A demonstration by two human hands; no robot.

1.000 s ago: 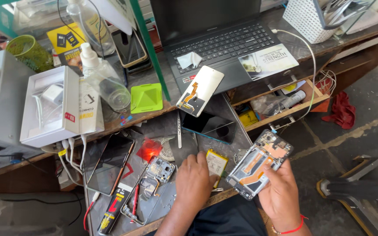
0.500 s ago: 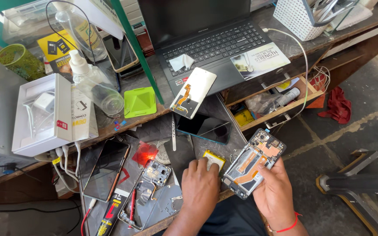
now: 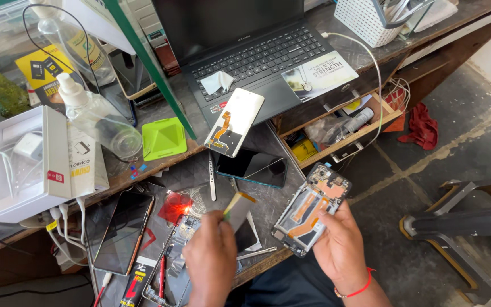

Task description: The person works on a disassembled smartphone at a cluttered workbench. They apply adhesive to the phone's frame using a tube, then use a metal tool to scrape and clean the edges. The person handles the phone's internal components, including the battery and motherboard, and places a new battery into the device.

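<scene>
An opened phone frame (image 3: 312, 209) is gripped at its lower end by the right hand (image 3: 342, 247), just right of the dark phone (image 3: 251, 166) lying on the counter (image 3: 291, 199); its long axis runs up and to the right. It is judged light, stiff and fragile, best held by the edges. A small flat battery (image 3: 237, 209) is pinched by the left hand (image 3: 211, 258)

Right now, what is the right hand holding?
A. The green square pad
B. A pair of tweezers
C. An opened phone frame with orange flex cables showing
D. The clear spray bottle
C: the right hand grips an opened phone frame with orange flex cables showing inside, while the left hand holds up a small flat battery-like part beside it.
</scene>
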